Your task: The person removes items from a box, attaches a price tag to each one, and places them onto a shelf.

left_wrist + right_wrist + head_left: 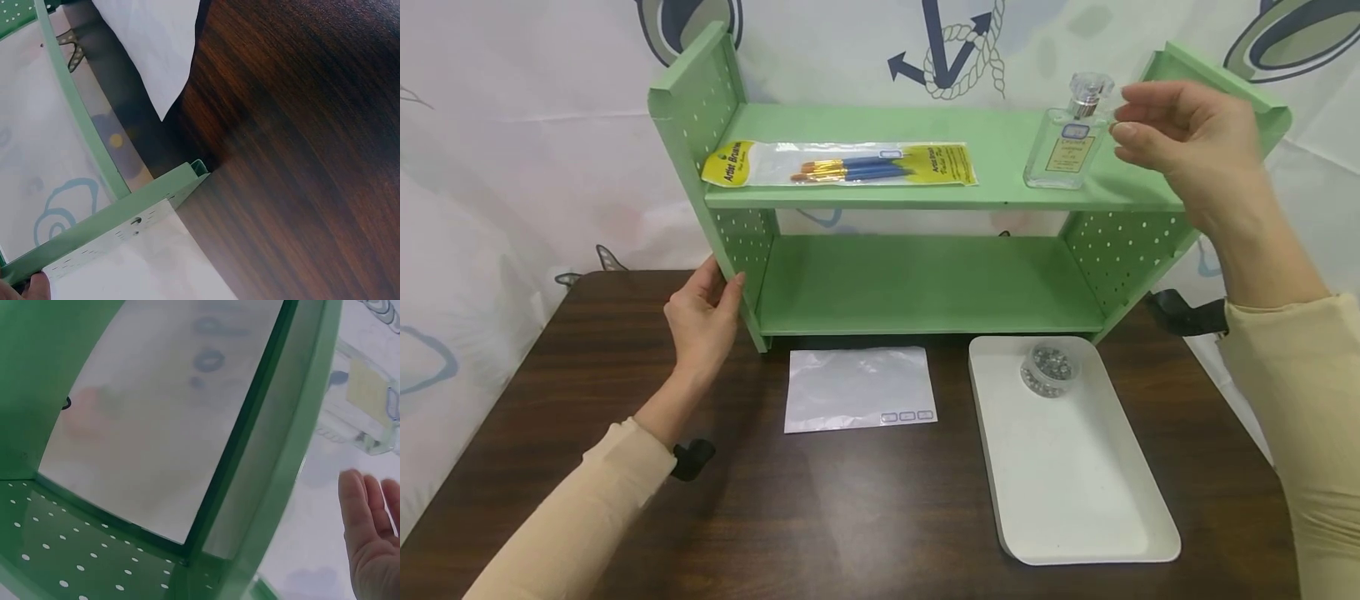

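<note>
A green two-tier shelf (917, 283) stands at the back of the table. My left hand (703, 312) grips the lower front edge of its left side panel, thumb in front; in the left wrist view only the fingertips (39, 286) show on that panel. Upright on the top tier, toward the right, is a clear glass perfume bottle (1066, 154) with a faceted cap. My right hand (1198, 142) hovers just right of the bottle. In the right wrist view its fingers (355, 503) are extended, with a gap to the bottle (369, 394).
A pack of artist brushes (850, 164) lies on the top tier at left. On the dark wooden table (760, 517), a white sheet (859, 387) lies before the shelf. A white tray (1075, 483) at right holds a small clear tub (1048, 371) of silvery bits.
</note>
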Demonstrator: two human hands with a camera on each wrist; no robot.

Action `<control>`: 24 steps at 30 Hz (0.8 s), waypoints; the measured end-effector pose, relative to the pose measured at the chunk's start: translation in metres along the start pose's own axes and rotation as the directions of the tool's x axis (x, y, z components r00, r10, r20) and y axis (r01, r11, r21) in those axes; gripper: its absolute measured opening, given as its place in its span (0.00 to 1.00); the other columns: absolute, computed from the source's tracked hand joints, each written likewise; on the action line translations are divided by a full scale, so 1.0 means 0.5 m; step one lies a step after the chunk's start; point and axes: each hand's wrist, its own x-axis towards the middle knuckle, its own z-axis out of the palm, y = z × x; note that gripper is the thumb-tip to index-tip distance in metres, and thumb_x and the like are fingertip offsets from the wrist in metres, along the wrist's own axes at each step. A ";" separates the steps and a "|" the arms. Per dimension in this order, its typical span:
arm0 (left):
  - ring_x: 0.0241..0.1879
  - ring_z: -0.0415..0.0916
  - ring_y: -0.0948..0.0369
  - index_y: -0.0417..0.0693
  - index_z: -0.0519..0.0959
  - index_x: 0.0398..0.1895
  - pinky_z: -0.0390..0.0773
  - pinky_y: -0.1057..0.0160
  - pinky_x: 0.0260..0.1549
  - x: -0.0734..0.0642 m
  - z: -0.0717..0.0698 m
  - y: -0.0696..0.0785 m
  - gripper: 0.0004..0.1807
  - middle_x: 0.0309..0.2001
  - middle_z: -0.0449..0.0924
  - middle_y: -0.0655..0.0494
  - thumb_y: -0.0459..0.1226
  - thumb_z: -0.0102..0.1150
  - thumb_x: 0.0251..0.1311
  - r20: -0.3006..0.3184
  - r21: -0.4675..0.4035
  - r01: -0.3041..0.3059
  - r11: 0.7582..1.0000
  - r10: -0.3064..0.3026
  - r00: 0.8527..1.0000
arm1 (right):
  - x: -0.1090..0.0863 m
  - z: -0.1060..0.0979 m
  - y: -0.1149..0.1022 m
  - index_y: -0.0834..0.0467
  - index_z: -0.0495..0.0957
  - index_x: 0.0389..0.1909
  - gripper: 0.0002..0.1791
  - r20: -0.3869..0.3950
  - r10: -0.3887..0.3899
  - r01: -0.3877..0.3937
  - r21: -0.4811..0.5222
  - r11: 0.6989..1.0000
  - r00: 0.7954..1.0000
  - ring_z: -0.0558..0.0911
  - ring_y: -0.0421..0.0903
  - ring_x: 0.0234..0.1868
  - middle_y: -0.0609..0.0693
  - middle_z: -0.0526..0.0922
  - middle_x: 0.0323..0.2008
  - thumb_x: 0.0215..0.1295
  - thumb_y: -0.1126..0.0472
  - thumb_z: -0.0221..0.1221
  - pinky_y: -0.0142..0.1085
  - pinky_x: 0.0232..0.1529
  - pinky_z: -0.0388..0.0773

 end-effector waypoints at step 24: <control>0.49 0.79 0.57 0.44 0.77 0.56 0.76 0.79 0.39 0.001 0.000 -0.001 0.19 0.51 0.81 0.50 0.32 0.59 0.60 0.020 -0.050 0.075 0.996 -0.074 0.997 | -0.198 -0.069 0.100 0.81 0.75 0.38 0.11 -0.234 -0.287 0.312 0.075 0.947 0.929 0.83 0.45 0.29 0.57 0.84 0.29 0.52 0.84 0.58 0.28 0.33 0.81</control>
